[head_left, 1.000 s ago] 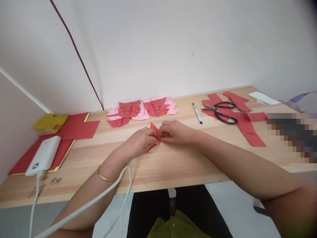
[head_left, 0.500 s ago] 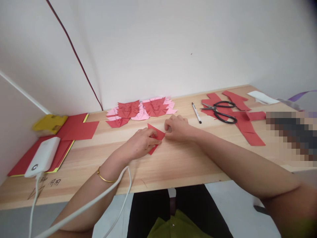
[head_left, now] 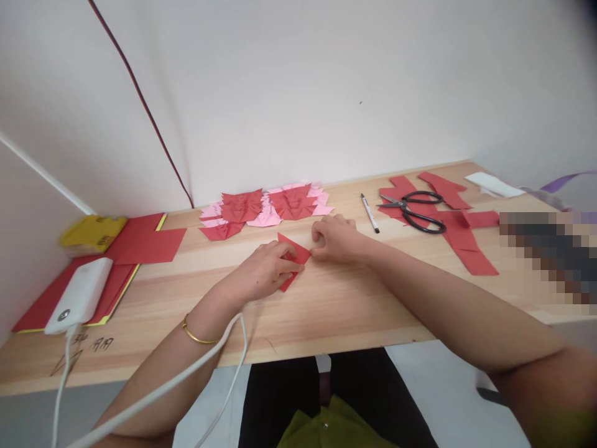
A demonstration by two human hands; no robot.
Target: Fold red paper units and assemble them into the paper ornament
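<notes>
A small red folded paper (head_left: 302,254), shaped like a triangle, lies on the wooden table in front of me. My left hand (head_left: 268,267) comes from the left, its thumb and fingers closed on the paper and covering part of it. At the pointed right corner, my right hand (head_left: 333,241) has its fingers curled, with thumb and forefinger pinched at the tip. Behind both hands, pink and red folded paper pieces (head_left: 242,205) lie in overlapping rows near the wall.
Black-handled scissors (head_left: 410,208) rest on red paper pieces (head_left: 471,249) at the right, beside a marker pen (head_left: 370,213). On the left are red paper sheets (head_left: 149,246), a yellow packet (head_left: 96,233) and a white power bank (head_left: 81,295). Its white cable (head_left: 186,379) passes over my left forearm.
</notes>
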